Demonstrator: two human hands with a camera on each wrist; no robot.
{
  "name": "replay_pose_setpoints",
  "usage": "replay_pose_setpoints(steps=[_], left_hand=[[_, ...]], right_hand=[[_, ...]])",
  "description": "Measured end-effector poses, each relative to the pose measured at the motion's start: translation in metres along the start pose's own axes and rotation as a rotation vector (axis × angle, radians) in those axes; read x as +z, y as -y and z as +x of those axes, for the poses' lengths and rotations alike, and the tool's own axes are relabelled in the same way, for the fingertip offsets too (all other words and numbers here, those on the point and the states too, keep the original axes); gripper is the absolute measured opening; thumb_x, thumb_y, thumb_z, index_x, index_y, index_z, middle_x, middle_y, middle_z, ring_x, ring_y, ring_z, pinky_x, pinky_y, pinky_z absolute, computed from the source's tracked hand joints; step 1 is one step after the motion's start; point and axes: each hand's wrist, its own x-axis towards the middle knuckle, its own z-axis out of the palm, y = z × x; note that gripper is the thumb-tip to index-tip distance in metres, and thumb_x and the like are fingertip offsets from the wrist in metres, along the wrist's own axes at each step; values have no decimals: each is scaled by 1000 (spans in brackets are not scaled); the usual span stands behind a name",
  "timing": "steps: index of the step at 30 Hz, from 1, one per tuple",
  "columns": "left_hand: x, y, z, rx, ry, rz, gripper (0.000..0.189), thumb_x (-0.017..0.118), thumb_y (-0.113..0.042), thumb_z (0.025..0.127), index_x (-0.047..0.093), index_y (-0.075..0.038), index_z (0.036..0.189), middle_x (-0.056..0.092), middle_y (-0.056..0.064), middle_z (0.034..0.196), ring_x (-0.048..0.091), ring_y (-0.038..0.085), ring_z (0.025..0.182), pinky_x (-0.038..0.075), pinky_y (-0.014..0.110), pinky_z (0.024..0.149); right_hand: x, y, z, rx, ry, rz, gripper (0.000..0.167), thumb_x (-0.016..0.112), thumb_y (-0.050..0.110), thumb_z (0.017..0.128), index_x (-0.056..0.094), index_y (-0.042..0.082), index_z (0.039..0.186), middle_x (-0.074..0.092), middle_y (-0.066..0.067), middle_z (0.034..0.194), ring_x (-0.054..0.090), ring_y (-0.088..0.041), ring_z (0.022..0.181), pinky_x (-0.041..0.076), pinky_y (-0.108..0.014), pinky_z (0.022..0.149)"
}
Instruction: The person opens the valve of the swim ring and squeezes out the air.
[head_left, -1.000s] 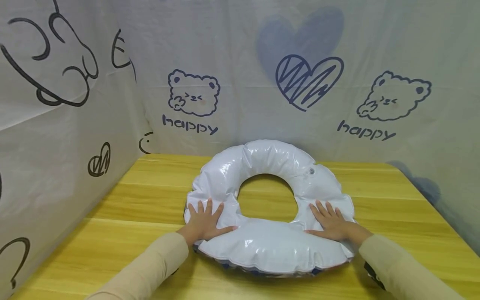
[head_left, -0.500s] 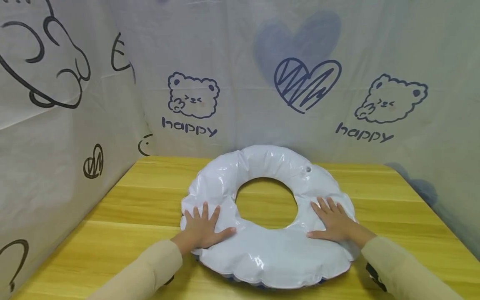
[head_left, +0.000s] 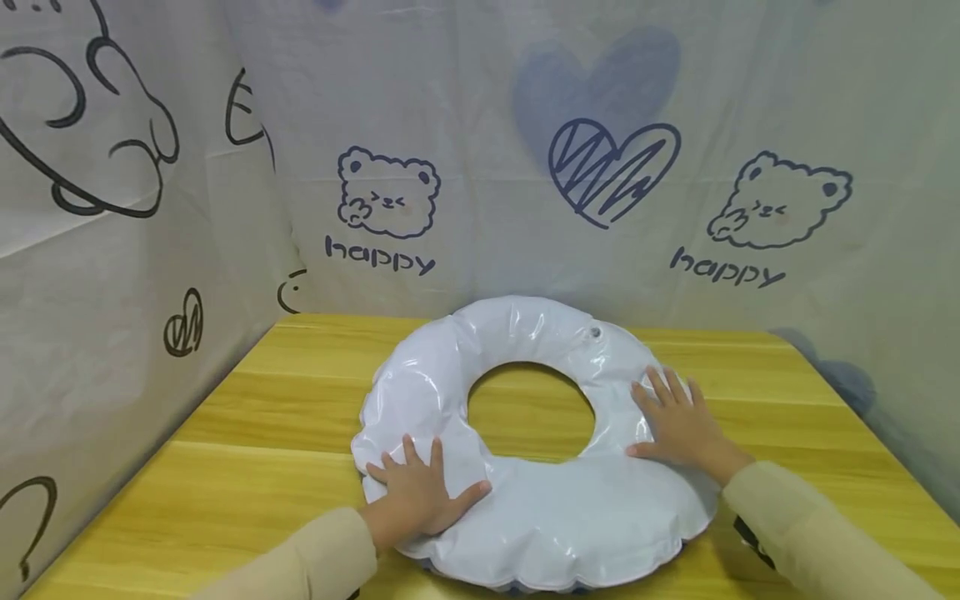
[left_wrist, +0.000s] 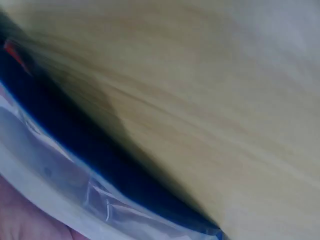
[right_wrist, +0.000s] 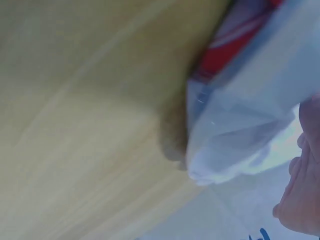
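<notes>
A white inflatable swim ring (head_left: 570, 517) lies on the wooden table, its shiny top wrinkled along the seams and a small valve (head_left: 596, 332) at the far right. My left hand (head_left: 420, 492) rests with spread fingers on the ring's near left side. On the right side, my right hand (head_left: 682, 425) lies on it, fingers spread and pointing away. Dark blue shows on the underside in the left wrist view, where part of the left hand (left_wrist: 25, 220) appears at the corner. Red shows beneath the ring (right_wrist: 240, 130) in the right wrist view, beside the right hand (right_wrist: 302, 175).
The yellow wood-grain table (head_left: 247, 450) extends on both sides of the ring. A pale cloth (head_left: 495, 208) printed with bears and hearts hangs behind it, and another printed cloth (head_left: 90, 333) stands along the left edge.
The ring has turned counterclockwise, its valve shifting left, and its near edge sits lower in view. My left hand has come nearer; my right hand has moved slightly away from me.
</notes>
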Motion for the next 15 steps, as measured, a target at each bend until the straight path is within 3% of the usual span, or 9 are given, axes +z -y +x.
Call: replay_pose_setpoints(steps=[2, 4, 7, 10, 12, 15], left_hand=[[-1, -2, -3, -7, -28, 23, 100, 32, -81, 77, 34, -6, 143, 31, 35, 142, 34, 62, 121, 20, 75, 94], [-2, -2, -4, 12, -103, 60, 95, 33, -79, 79, 41, -5, 138, 40, 35, 136, 41, 60, 116, 25, 72, 93], [-6, 5, 1, 73, -292, 132, 86, 37, -74, 82, 54, 1, 121, 54, 32, 120, 51, 52, 108, 34, 66, 88], [-14, 16, 14, 150, -467, 139, 78, 44, -68, 82, 56, 2, 114, 55, 30, 117, 49, 50, 111, 38, 63, 88], [-20, 25, 26, 206, -510, 120, 78, 47, -66, 82, 51, 1, 124, 48, 30, 129, 42, 50, 121, 34, 65, 93], [-26, 36, 43, 278, -480, 75, 86, 50, -66, 81, 39, -5, 140, 29, 30, 146, 26, 53, 132, 22, 70, 99]], right_hand=[[-5, -1, 0, -6, -29, -7, 86, 67, 52, 74, 41, -2, 136, 28, -31, 145, 23, -51, 133, 20, -66, 104], [-11, -1, -1, -3, -47, 11, 83, 65, 49, 77, 39, -3, 137, 27, -31, 146, 22, -51, 133, 19, -66, 104], [-20, 5, -3, 11, -37, 48, 83, 60, 49, 82, 33, -3, 140, 23, -30, 148, 18, -51, 135, 15, -65, 106], [-29, 19, -10, 1, -33, 108, 83, 55, 51, 86, 27, -4, 142, 20, -30, 149, 15, -51, 136, 13, -64, 107], [-33, 33, -17, -18, -35, 174, 83, 53, 51, 87, 25, -3, 144, 18, -29, 150, 13, -50, 137, 12, -64, 108], [-32, 54, -27, -42, -17, 288, 83, 52, 52, 88, 21, 2, 146, 12, -25, 153, 7, -47, 140, 8, -64, 108]])
